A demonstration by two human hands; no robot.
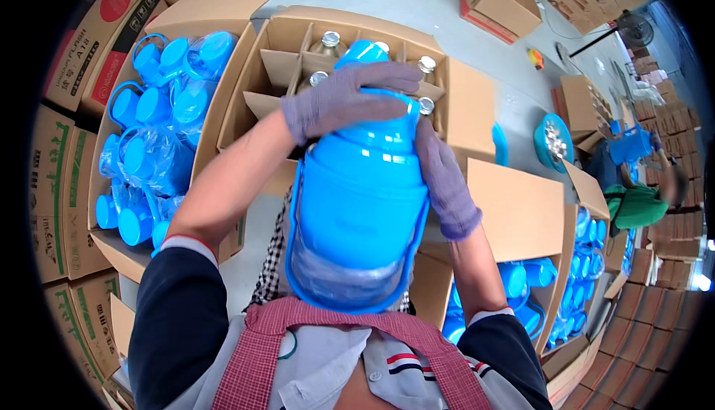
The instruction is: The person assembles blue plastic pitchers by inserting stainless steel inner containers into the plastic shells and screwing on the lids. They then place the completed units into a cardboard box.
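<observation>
A large blue plastic thermos jug lies tilted against my front, its neck pointing away and its blue handle loop toward me. Clear plastic film shows at its near end. My left hand, in a grey-purple glove, lies across the jug's neck, fingers bent over it. Along the right side of the neck, my gloved right hand presses with its fingers; its fingertips are partly hidden. A blue rounded piece shows just past my left hand; I cannot tell whether it joins the jug. Beyond stands a divided carton holding several silver-topped glass bottles.
On the left, an open carton is full of blue jugs. More blue jugs fill cartons at right. An open carton and a blue basin sit on the floor. A person in green works at far right.
</observation>
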